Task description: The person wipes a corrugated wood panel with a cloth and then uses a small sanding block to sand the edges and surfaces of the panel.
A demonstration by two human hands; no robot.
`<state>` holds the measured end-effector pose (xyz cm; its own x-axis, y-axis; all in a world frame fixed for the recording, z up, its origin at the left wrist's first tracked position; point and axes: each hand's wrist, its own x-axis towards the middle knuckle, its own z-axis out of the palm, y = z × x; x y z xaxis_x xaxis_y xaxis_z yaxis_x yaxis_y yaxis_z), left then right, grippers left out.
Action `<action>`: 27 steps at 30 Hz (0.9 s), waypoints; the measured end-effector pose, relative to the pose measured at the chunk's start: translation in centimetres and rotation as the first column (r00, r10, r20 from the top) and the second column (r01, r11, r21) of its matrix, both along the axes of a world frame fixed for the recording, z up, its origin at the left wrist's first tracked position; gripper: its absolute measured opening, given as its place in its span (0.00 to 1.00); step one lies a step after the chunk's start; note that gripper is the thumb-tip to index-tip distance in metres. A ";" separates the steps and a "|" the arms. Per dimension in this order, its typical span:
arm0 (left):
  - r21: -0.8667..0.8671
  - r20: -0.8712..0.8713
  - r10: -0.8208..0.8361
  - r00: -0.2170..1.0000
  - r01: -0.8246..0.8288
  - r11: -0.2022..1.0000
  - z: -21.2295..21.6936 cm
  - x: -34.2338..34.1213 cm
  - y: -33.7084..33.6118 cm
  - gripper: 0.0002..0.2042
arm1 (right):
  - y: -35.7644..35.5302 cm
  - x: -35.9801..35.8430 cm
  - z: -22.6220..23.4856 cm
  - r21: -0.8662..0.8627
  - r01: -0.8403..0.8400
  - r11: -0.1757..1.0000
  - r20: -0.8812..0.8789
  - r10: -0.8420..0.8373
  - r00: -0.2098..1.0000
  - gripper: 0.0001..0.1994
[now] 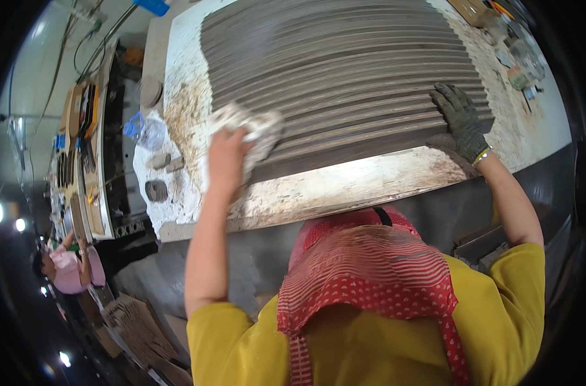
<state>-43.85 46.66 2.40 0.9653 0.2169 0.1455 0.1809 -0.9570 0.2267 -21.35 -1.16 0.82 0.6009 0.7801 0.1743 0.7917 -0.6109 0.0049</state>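
Observation:
My bare left hand (pixel 227 161) is closed on a crumpled white cloth (pixel 244 125), blurred a little by motion. The cloth lies at the near left end of a wide row of dark grey-brown strips (pixel 344 83), set side by side like a ribbed panel. My right hand (pixel 459 119) wears a dark, stained work glove, with the fingers spread on the strips' near right end. Under its wrist, a dark brown soft-looking piece (pixel 452 151) rests at the table's near edge; its kind is unclear. The strips lie on a white, brown-smeared tabletop (pixel 331 183).
On the left stand a clear bottle with a blue top (pixel 148 132), grey lumps (pixel 159 161) and a round grey piece (pixel 151 91). Clear bottles (pixel 524 64) crowd the far right. Further left, a person in pink (pixel 71 267) works at another bench (pixel 93 161).

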 end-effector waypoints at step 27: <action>0.051 0.251 -0.259 0.933 0.254 0.966 3.8 5.8 -8.7 0.09 | 0.2 -0.7 1.0 0.056 0.079 0.995 -0.106 -0.073 0.992 0.52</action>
